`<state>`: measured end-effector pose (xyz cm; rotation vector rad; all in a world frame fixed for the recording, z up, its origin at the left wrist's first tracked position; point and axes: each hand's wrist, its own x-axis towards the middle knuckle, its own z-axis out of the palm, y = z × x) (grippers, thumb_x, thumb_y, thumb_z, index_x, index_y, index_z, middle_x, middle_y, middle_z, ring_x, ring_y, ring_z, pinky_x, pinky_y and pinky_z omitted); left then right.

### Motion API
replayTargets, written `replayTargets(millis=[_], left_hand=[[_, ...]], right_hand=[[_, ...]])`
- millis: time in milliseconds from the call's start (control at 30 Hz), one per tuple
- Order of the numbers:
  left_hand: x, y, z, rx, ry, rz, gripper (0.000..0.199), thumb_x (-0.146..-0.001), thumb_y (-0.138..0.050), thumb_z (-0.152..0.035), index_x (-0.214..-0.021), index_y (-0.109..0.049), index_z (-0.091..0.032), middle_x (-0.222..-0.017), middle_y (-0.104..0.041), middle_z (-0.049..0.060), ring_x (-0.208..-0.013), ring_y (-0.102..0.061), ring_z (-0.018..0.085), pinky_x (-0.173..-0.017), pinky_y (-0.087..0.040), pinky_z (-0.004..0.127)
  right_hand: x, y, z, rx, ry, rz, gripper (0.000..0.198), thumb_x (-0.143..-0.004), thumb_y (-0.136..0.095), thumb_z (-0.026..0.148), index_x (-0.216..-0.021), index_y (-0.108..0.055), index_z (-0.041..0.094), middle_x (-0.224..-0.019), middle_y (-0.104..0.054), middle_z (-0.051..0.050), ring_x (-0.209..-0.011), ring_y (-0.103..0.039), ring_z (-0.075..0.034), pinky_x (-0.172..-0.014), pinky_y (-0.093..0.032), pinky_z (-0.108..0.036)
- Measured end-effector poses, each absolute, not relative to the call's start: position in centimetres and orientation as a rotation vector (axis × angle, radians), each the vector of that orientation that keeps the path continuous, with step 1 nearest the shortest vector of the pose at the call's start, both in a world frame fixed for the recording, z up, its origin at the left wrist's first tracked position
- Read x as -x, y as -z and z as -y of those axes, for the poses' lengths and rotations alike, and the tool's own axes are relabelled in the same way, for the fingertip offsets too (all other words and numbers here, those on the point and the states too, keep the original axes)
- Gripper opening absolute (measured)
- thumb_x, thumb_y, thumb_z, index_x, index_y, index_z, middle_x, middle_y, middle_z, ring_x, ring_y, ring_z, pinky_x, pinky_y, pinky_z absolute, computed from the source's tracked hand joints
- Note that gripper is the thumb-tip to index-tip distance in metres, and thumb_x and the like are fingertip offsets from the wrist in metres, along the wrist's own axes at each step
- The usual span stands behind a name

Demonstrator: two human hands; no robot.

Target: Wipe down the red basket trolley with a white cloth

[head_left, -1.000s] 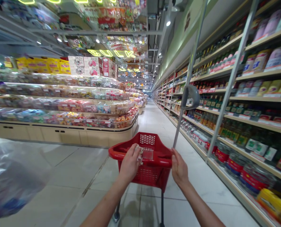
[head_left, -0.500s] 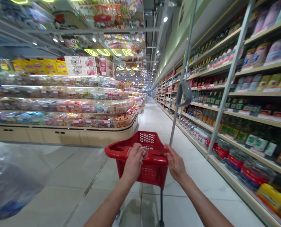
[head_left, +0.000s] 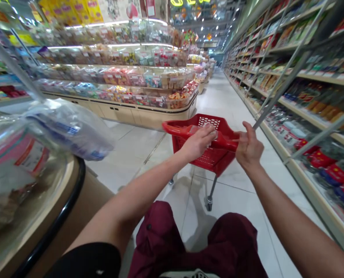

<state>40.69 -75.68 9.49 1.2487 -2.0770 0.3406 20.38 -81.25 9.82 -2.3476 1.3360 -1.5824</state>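
1. Head cam: I see red cart (head_left: 211,161) just ahead, ctr; prob. light, stiff, rolls easily; best held by handle bar (head_left: 226,144).
2. L hand (head_left: 199,142) curled over pale wad (head_left: 209,126), prob. soft, on bar.
3. R hand (head_left: 249,148) at bar's R end; can't tell if gripping.

Red cart (head_left: 209,160) on floor (head_left: 232,193), seemingly tiled
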Motion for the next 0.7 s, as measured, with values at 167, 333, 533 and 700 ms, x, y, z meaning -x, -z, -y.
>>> replayTargets(millis=[167,333,533,700], left_hand=[[-41.4,-10.6,76.3,-1.467,-0.275,1.842,0.028,-0.078,-0.038,-0.010,-0.099,-0.056,-0.010,-0.117,-0.052,0.012,-0.113,-0.045,0.019,-0.097,-0.036,0.037],[-37.6,-10.4,76.8,-1.304,-0.322,2.026,0.028,-0.078,-0.039,-0.009,-0.100,-0.056,-0.012,-0.119,-0.051,0.008,-0.119,-0.038,0.017,-0.101,-0.031,0.036],[-38.4,-9.5,76.1,-1.322,-0.521,1.787,0.031,-0.080,-0.034,-0.009,-0.103,-0.054,-0.015,-0.119,-0.051,0.011,-0.117,-0.041,0.019,-0.099,-0.037,0.041],[-35.5,-8.4,77.5,-1.193,-0.564,1.932,0.033,-0.077,-0.038,-0.007,-0.105,-0.054,-0.013,-0.119,-0.053,0.012,-0.121,-0.038,0.020,-0.098,-0.039,0.040]], right_hand=[[-20.2,-9.7,81.2,2.329,1.621,-1.230,0.042,-0.089,-0.025,0.032,-0.125,-0.039,0.014,-0.085,-0.066,-0.005,-0.073,-0.062,-0.014,-0.067,-0.043,-0.026],[-20.7,-9.4,81.2,2.314,1.632,-1.160,0.042,-0.090,-0.026,0.034,-0.126,-0.036,0.016,-0.096,-0.064,-0.006,-0.071,-0.062,-0.014,-0.065,-0.045,-0.026],[-20.4,-9.0,81.1,2.127,1.691,-1.003,0.044,-0.088,-0.024,0.038,-0.124,-0.039,0.018,-0.097,-0.061,-0.007,-0.065,-0.063,-0.014,-0.064,-0.049,-0.028],[-20.3,-8.6,81.5,2.042,1.773,-0.972,0.044,-0.088,-0.024,0.038,-0.125,-0.037,0.019,-0.109,-0.056,-0.011,-0.077,-0.063,-0.016,-0.072,-0.050,-0.033]])
